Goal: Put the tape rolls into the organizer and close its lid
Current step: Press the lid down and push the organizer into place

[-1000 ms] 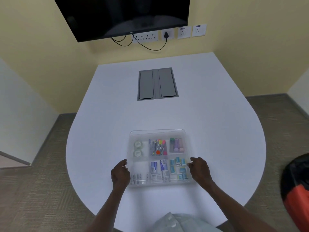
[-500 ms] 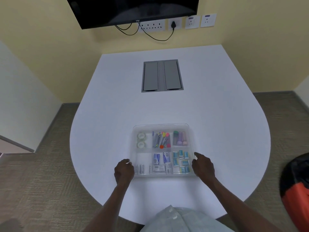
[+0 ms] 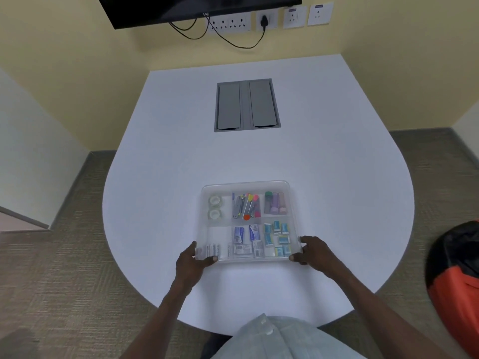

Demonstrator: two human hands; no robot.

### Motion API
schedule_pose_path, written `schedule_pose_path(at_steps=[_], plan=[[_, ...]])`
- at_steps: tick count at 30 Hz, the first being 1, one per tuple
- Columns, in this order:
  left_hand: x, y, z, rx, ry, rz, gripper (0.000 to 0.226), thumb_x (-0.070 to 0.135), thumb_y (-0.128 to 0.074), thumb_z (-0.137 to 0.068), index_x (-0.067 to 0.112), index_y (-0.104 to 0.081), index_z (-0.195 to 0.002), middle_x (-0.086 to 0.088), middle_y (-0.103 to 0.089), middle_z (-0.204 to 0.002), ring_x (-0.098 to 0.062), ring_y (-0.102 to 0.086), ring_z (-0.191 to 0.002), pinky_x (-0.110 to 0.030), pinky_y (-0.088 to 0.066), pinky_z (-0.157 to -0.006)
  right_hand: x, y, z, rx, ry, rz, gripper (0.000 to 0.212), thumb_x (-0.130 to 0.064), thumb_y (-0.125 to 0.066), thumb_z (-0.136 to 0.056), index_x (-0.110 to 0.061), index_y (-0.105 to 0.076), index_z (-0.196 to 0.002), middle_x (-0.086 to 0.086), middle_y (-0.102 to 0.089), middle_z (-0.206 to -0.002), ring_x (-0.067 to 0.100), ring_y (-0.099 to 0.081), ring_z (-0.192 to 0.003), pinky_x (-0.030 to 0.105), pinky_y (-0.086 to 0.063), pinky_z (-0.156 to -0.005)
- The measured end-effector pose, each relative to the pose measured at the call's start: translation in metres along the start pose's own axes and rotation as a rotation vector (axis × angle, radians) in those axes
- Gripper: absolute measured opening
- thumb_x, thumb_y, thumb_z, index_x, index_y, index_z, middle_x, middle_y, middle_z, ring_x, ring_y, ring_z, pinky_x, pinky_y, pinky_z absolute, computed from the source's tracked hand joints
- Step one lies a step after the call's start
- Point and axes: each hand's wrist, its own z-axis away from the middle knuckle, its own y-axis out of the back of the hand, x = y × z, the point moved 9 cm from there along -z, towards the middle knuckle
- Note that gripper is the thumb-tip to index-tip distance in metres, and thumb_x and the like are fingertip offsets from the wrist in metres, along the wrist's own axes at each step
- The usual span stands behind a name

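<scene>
Left hand point(image 3: 190, 264) is seen in the head view clamped on the near left corner of the clear plastic compartment organizer point(image 3: 249, 222), thumb laid on top of the frosted translucent lid point(image 3: 246, 186) and the other fingers wrapped around the side. The right hand point(image 3: 312, 252) is closed in the same way on the near right corner, thumb at the front edge and fingers along the right wall. The lid is seen lying flat over the organizer, its contents showing hazily through it.

The organizer is placed on the rounded white surface point(image 3: 337, 193), near the person's edge. Two pale green tape rolls point(image 3: 215, 207) are seen inside the far left compartment, one beyond the other, lying flat. In the far middle compartment a bundle of coloured pens and markers point(image 3: 247, 207) is held, and in the far right compartment purple and pink tubes point(image 3: 276, 203) are stood side by side. Small blue and white packets point(image 3: 277, 238) are scattered in the near right compartment, with white boxes in the near middle one.

A grey double-flap cable hatch point(image 3: 247, 104) is set into the surface further away. A black wall screen point(image 3: 199, 9) and white wall sockets point(image 3: 267, 20) are mounted on the yellow wall beyond. An orange and black bag point(image 3: 456, 281) is seen on the floor at the right.
</scene>
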Motion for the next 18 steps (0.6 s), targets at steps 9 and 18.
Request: schedule_pose_path(at_steps=[9, 18], plan=[[0.006, 0.002, -0.008, 0.066, -0.068, -0.334, 0.056, 0.032, -0.092, -0.068, 0.004, -0.056, -0.101, -0.012, -0.067, -0.097, -0.038, -0.062, -0.096, -0.031, -0.038, -0.066, 0.003, -0.007, -0.017, 0.099, -0.002, 0.321, 0.028, -0.01, -0.074, -0.077, -0.005, -0.049, -0.091, 0.015, -0.069, -0.095, 0.025, -0.056, -0.069, 0.036, -0.047, -0.062], [0.061, -0.017, -0.009, -0.129, -0.24, -0.648, 0.137, 0.02, -0.093, -0.068, 0.001, 0.009, -0.158, -0.016, 0.012, -0.169, -0.028, 0.008, -0.158, -0.042, -0.016, -0.126, -0.052, -0.016, -0.016, 0.124, 0.198, 0.902, 0.13, -0.022, -0.09, -0.062, 0.006, 0.002, -0.149, 0.023, -0.011, -0.158, 0.036, -0.029, -0.141, 0.047, -0.046, -0.102]])
